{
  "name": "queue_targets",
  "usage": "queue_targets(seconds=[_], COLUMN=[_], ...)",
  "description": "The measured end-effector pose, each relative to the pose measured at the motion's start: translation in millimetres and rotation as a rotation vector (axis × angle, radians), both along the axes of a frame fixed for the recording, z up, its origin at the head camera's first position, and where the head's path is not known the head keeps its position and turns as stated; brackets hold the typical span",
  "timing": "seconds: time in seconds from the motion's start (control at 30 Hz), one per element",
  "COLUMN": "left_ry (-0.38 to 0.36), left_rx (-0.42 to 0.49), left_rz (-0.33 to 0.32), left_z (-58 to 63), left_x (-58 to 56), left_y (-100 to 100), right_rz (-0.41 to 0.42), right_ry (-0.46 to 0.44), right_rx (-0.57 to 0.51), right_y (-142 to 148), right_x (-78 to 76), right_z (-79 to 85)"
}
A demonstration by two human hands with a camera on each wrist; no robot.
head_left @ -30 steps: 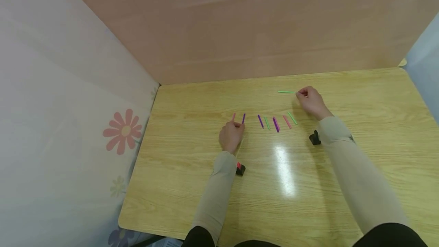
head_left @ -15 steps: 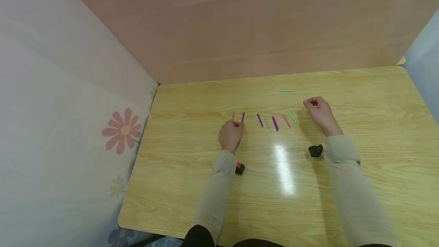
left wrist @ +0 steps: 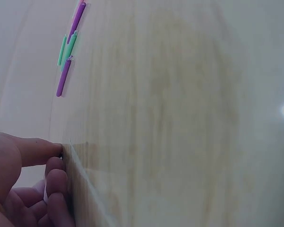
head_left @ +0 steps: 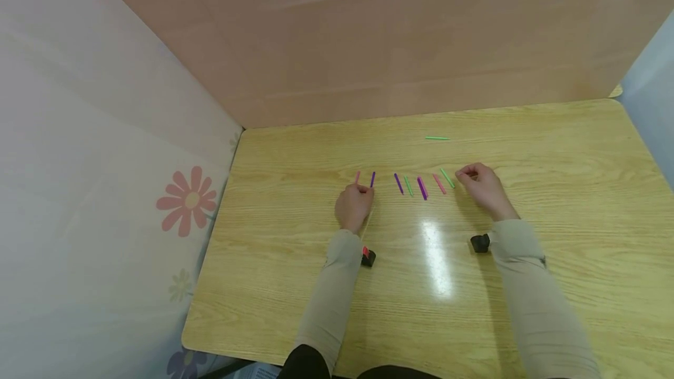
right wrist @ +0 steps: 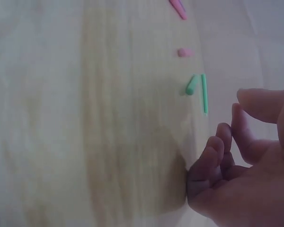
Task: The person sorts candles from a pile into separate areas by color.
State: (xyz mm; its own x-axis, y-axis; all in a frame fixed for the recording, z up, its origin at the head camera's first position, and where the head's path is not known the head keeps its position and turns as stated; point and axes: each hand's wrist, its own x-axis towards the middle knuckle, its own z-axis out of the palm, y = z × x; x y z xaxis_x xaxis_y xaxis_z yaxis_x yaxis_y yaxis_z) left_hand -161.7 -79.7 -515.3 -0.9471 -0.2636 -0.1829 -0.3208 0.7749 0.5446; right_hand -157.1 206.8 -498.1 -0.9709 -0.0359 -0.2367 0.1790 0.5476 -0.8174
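In the head view my left hand [head_left: 354,206] rests on the table at the left end of a row of short coloured sticks. Its thumb and forefinger meet right at the near end of a purple stick [head_left: 372,179]; I cannot tell whether they pinch it. A pink stick [head_left: 357,177] is partly hidden behind the knuckles. My right hand [head_left: 481,189] is beside the row's rightmost stick, a green one [head_left: 447,178]. In the right wrist view, the thumb [right wrist: 262,105] and forefinger stand slightly apart with nothing between them; the other fingers are curled.
Between the hands lie another purple stick [head_left: 398,184], a green stick [head_left: 408,186], a purple one [head_left: 422,188] close against a pink one, and a pink stick [head_left: 439,183]. Farther back a green stick [head_left: 437,138] lies crosswise. A brown panel [head_left: 379,45] borders the wooden table [head_left: 274,262].
My right hand has left the far green stick and come nearer to me, then slightly left, towards the row's right end. That green stick stays behind on the table. My left hand has not moved.
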Motion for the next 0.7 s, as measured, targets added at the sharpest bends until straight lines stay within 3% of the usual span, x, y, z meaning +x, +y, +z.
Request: queue_targets(seconds=[0.4,0.7], left_ry=[0.025,0.015], left_rx=[-0.006,-0.003], left_rz=[-0.005,-0.001], left_z=[2.0,1.7], left_x=[0.8,0.9], left_y=[0.1,0.2], right_rz=[0.082,0.080], right_ry=[0.066,0.075], right_rx=[0.087,0.114], right_y=[-0.9,-3.2], right_x=[-2.3,-3.0], right_z=[-11.8,-11.3])
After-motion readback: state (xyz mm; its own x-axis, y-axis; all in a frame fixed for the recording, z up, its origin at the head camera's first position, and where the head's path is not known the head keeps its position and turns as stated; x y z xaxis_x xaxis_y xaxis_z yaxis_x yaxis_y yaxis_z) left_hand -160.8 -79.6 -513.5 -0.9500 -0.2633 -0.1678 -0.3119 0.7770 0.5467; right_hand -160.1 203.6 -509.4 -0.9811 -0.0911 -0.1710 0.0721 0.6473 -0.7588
